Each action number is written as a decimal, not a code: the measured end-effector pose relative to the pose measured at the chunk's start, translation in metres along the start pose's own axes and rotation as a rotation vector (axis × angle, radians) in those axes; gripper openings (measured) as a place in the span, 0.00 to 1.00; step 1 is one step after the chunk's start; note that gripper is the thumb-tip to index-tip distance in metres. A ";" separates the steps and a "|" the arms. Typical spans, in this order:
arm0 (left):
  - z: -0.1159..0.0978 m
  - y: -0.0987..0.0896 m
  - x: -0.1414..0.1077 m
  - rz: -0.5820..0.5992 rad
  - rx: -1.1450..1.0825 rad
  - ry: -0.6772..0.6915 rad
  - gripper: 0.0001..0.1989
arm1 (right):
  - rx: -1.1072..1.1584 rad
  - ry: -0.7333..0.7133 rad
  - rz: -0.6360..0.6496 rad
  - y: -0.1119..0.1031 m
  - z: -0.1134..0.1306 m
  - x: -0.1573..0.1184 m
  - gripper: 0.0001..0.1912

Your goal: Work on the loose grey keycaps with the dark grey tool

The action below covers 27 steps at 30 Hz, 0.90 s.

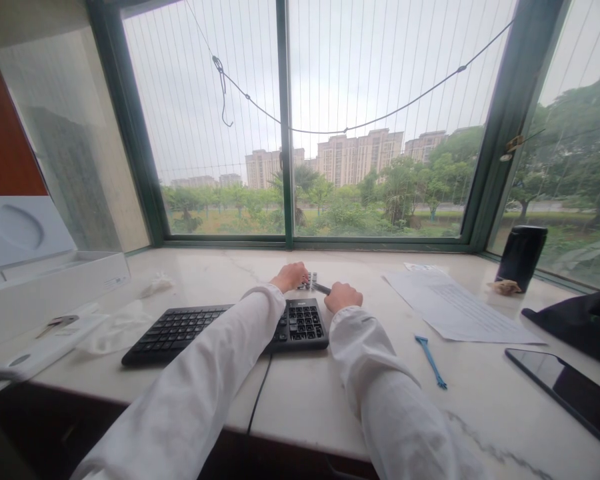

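While both arms reach out over the marble counter [300,413] toward the window, we see the work sitting just behind the black keyboard [190,328], at its numpad end. Largest to smallest: counter, keyboard, white box [50,293] far left, paper sheets [460,307] right, dark tablet [570,390] near right edge, black cup [521,257] by the window frame, blue plastic tool [431,361] lying loose, then a small cluster of keycaps [310,281] between our hands.

Left hand [290,276] rests on the counter touching the keycaps, fingers curled round them (grip looks closed on the cluster, though too small to be sure). Right hand [343,297] is fisted around a dark slim tool [322,288], tip pointing left at the keycaps; grip pressed together on the handle.

Our judgement on doing this well: keep the left hand pinning the caps flat so they don't skate on the polished stone, and work the tool tip low and shallow, short strokes, wrist planted.

Pose: both forearms extended, sleeves down to the wrists, left forearm crossing over the keyboard, right clear of it.
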<state>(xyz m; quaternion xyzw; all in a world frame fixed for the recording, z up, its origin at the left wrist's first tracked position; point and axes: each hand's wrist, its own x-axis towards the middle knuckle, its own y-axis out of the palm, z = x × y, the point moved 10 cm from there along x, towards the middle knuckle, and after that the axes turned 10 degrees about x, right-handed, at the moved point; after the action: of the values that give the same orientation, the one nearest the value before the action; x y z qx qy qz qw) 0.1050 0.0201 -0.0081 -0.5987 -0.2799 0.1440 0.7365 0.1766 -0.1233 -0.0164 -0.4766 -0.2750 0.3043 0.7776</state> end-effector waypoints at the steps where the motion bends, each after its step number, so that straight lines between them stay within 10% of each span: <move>1: 0.000 0.000 0.000 0.004 -0.001 0.001 0.08 | 0.000 -0.001 0.000 0.000 0.000 0.000 0.13; 27: 0.002 -0.001 0.003 -0.004 0.058 0.002 0.11 | -0.008 -0.003 -0.014 -0.001 0.001 0.000 0.14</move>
<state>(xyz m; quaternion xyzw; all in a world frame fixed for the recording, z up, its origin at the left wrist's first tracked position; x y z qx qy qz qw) 0.1060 0.0230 -0.0065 -0.5767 -0.2762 0.1500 0.7541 0.1763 -0.1237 -0.0150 -0.4771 -0.2809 0.2984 0.7775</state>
